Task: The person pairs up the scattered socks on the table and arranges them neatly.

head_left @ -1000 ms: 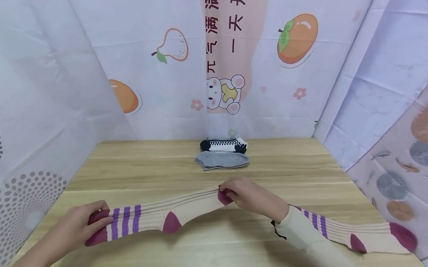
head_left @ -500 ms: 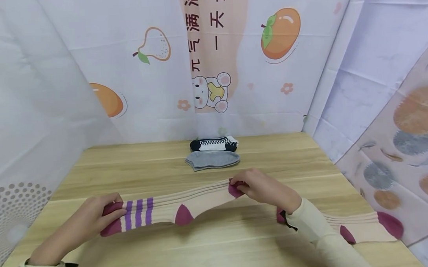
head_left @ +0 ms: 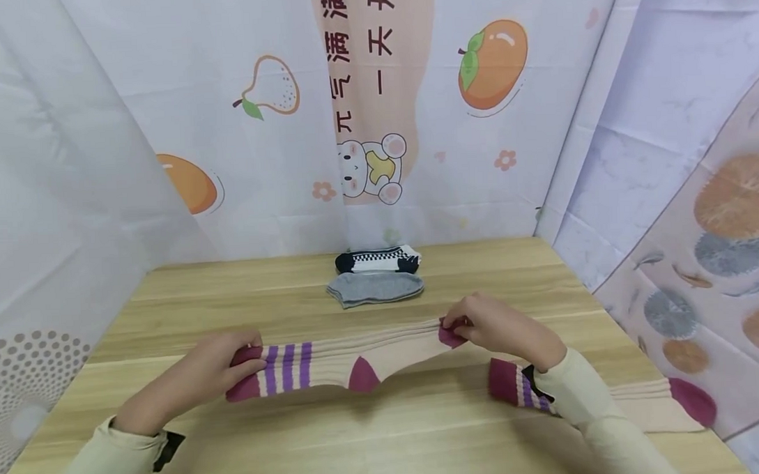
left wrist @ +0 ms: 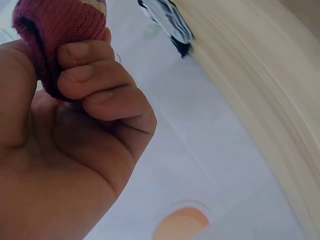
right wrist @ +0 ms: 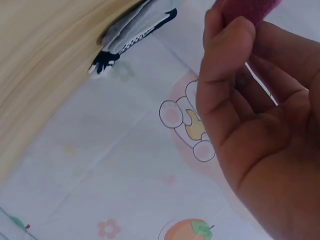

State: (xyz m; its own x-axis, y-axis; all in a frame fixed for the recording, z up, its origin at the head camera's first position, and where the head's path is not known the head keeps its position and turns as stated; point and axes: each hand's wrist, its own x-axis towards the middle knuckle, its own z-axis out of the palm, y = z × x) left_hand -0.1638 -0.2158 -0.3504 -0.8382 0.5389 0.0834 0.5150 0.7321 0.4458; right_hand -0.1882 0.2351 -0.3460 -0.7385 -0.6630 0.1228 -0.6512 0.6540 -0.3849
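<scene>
A cream sock point(head_left: 334, 367) with purple stripes and a maroon cuff, heel and toe is stretched between my hands, held above the table. My left hand point(head_left: 217, 372) pinches its cuff, thumb in front; the left wrist view shows the fingers curled against the maroon knit point(left wrist: 65, 30). At the other end, my right hand point(head_left: 492, 331) pinches the toe, of which a maroon bit point(right wrist: 247, 7) shows in the right wrist view. A matching sock point(head_left: 649, 405) lies flat at the right, partly hidden beneath my right forearm.
Toward the back of the wooden table point(head_left: 231, 291) lie grey ankle socks point(head_left: 376, 289), with black-and-white checked socks point(head_left: 378, 260) just behind them. A printed curtain point(head_left: 258, 171) hangs along the back edge, with more cloth at both sides.
My hands have moved right with the stretched sock, the left hand more than the right. The view has also turned slightly. More of the matching sock's cuff shows beside my right sleeve.
</scene>
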